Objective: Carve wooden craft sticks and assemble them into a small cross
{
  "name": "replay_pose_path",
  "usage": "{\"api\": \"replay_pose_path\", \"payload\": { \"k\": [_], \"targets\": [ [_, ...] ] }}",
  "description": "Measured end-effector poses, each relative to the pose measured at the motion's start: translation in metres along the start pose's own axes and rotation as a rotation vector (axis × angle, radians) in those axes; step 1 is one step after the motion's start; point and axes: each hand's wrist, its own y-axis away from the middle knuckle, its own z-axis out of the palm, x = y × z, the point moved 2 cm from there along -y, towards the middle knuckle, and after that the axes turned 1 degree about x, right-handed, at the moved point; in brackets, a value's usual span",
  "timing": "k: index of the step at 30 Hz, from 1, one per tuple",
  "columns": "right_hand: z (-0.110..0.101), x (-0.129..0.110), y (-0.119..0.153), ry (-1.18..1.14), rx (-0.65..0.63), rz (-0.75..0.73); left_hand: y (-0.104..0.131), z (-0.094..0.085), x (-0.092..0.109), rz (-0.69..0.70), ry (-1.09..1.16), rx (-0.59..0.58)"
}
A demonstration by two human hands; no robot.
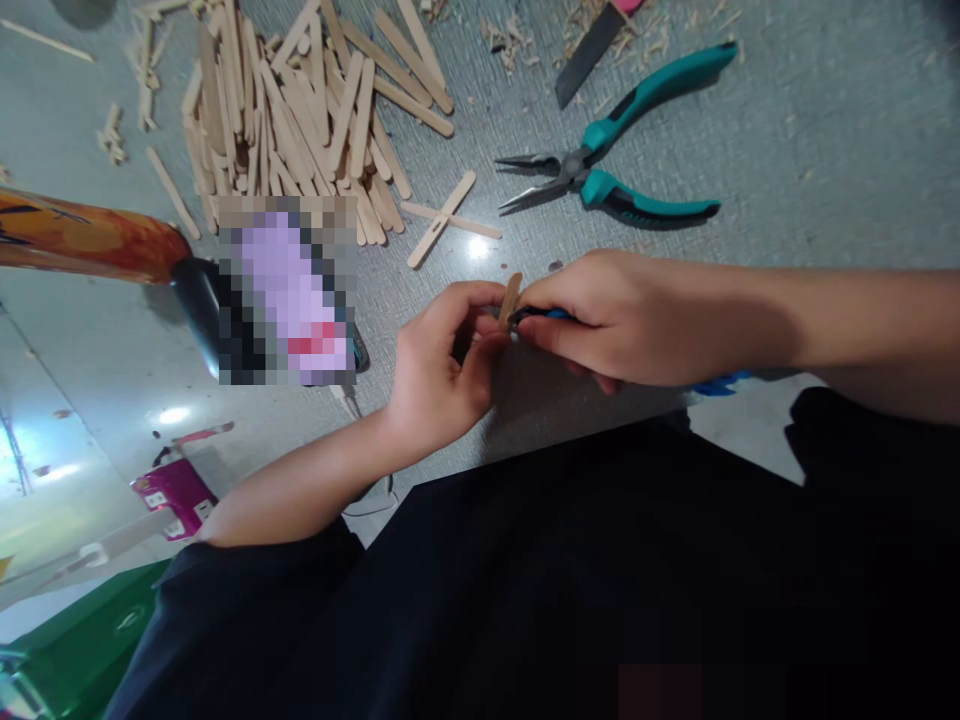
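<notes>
My left hand (450,360) is closed, with thumb and fingers pinching a short wooden craft stick (511,298) held upright. My right hand (600,325) is wrapped round a blue-handled tool (556,314), whose dark tip meets the stick. Most of that tool is hidden by my fingers, so its exact kind does not show. Just beyond my hands, two craft sticks (442,222) lie crossed on the table. One of them has a small hole or slot near its middle.
Needle-nose pliers (574,165) with teal handles lie spread on the grey table (420,350). Behind them are a blade (589,55) and wood shavings (510,40). A pile of craft sticks (300,110) is at back left, near an orange can (90,235) and a blurred-out phone-like object (292,290).
</notes>
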Motion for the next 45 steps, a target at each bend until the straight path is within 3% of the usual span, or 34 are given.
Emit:
{"api": "replay_pose_path", "payload": {
  "k": [6,10,17,23,32,40,45],
  "targets": [
    [-0.003,-0.007,0.0,0.197,0.108,-0.146,0.0,0.0,0.0,0.022,0.028,-0.004],
    [-0.004,-0.008,-0.002,0.225,0.107,-0.184,-0.002,-0.001,0.0,0.006,0.045,-0.022],
    [-0.005,-0.005,0.001,-0.023,-0.036,-0.019,-0.004,0.003,0.002,-0.031,0.129,-0.004],
    [-0.009,-0.005,-0.005,-0.066,0.0,0.029,-0.004,0.005,-0.004,-0.035,0.152,0.085],
    [-0.002,-0.015,0.002,-0.137,0.054,0.038,-0.004,0.007,-0.004,-0.047,0.112,0.093],
    [0.004,0.003,-0.008,-0.164,0.072,-0.005,-0.004,0.009,-0.006,0.022,0.164,0.12],
    [0.013,0.001,-0.007,-0.197,0.138,0.033,-0.003,0.009,-0.006,0.042,0.161,0.133]
  ]
}}
